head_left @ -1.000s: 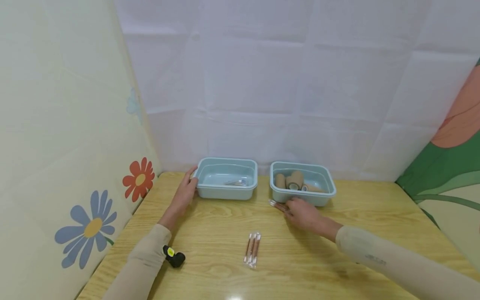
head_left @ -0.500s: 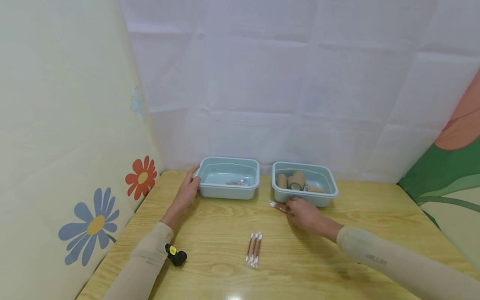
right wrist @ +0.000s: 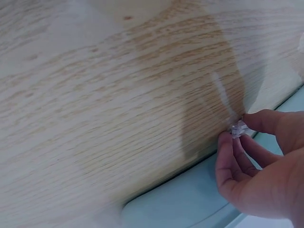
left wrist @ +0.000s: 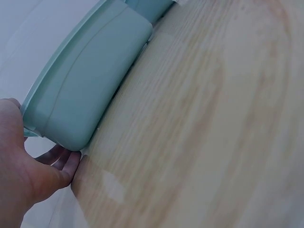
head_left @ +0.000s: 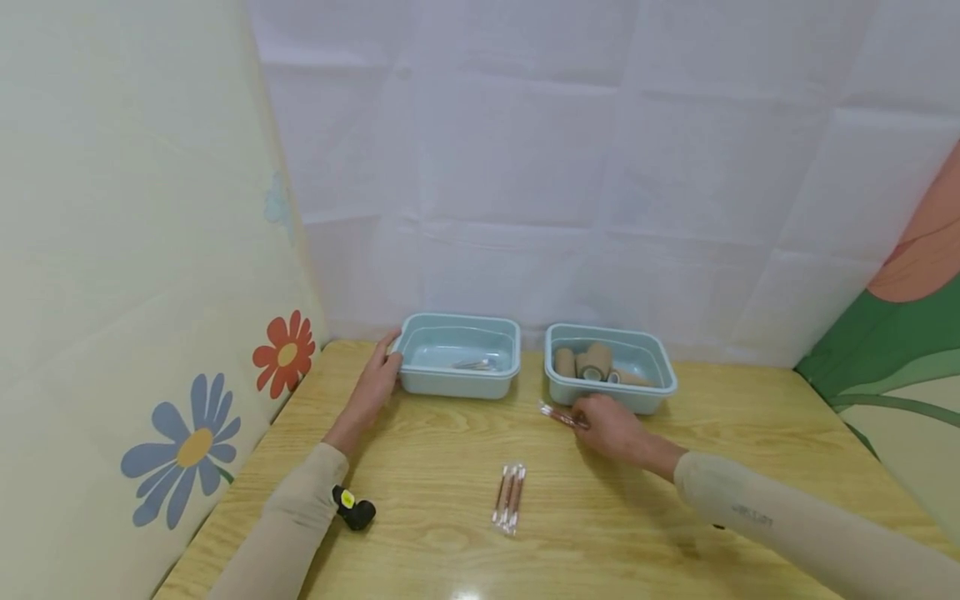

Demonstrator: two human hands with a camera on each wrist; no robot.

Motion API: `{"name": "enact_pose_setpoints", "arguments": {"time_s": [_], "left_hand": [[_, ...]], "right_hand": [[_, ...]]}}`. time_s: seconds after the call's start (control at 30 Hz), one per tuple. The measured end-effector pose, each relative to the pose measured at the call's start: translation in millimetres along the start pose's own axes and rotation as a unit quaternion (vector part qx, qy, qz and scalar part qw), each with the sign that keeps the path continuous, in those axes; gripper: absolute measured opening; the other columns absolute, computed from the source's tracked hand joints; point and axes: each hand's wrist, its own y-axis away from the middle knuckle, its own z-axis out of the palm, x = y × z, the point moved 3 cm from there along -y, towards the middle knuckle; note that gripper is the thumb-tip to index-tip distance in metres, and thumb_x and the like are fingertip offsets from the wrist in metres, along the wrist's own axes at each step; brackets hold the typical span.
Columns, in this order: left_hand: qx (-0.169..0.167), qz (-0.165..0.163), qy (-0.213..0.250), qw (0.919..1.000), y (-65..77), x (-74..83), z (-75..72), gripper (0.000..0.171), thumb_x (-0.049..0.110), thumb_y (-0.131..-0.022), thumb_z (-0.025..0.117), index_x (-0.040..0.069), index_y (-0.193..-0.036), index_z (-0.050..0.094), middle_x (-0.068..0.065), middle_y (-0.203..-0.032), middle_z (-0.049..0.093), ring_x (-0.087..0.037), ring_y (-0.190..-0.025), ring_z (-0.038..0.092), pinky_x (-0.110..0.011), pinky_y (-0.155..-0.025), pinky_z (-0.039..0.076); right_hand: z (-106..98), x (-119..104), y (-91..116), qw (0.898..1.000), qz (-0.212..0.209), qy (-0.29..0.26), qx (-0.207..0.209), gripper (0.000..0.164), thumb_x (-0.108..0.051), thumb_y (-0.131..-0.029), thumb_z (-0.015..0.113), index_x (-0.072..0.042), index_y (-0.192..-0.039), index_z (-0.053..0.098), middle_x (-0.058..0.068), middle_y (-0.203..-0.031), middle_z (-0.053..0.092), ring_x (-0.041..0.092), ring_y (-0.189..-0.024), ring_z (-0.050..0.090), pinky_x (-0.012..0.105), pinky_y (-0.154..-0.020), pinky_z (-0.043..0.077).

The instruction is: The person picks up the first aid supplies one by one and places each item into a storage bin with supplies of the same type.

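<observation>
At the left end of the left pale blue plastic basin (head_left: 459, 385), my left hand (head_left: 370, 390) grips its side, thumb near the front corner. In the left wrist view, its fingers (left wrist: 56, 156) curl at the basin's lower corner. My right hand (head_left: 611, 429) pinches a clear-wrapped packet of brown swabs (head_left: 562, 416) in front of the right basin (head_left: 611, 395). The right wrist view shows the packet's clear end (right wrist: 239, 128) between thumb and fingertips; the fist hides the rest. Another wrapped packet of brown swabs (head_left: 509, 498) lies on the table nearer the front.
Several tan bandage rolls (head_left: 596, 360) sit in the right basin. A few thin clear-wrapped items (head_left: 476, 365) lie in the left basin. Both basins stand on the wooden table (head_left: 420, 467) against a white cloth backdrop (head_left: 480, 167). Flower-printed panels flank the sides.
The view shifts slightly, so everything appears a little further right. Both hands stay at their places; the swab packet in the right hand tilts slightly.
</observation>
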Motion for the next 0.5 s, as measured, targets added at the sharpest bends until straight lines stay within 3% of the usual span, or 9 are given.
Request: {"name": "enact_pose_setpoints", "arguments": {"time_s": [0.27,0.5], "left_hand": [[0.004,-0.004,0.007,1.0000,-4.3,-3.8,-1.2,0.060,0.014,-0.106,0.035,0.011,-0.164,0.018,-0.028,-0.160,0.022,-0.043,-0.141,0.030,-0.056,-0.112,0.030],[0.016,0.008,-0.001,0.9998,-22.5,-32.0,-5.5,0.060,0.022,-0.107,0.035,0.021,-0.165,0.019,-0.021,-0.163,0.020,-0.037,-0.141,0.031,-0.054,-0.112,0.032]], "right_hand": [[-1.6,1.1,1.5,1.000,0.022,-0.011,-0.010,0.013,-0.002,-0.076,0.075,-0.009,-0.087,0.073,-0.002,-0.076,0.062,0.016,-0.070,0.056,0.038,-0.065,0.051],[-2.1,-0.4,2.7,1.000,0.011,-0.014,-0.004,0.014,-0.002,-0.074,0.075,-0.010,-0.086,0.072,-0.004,-0.076,0.061,0.015,-0.070,0.055,0.036,-0.065,0.050]]}}
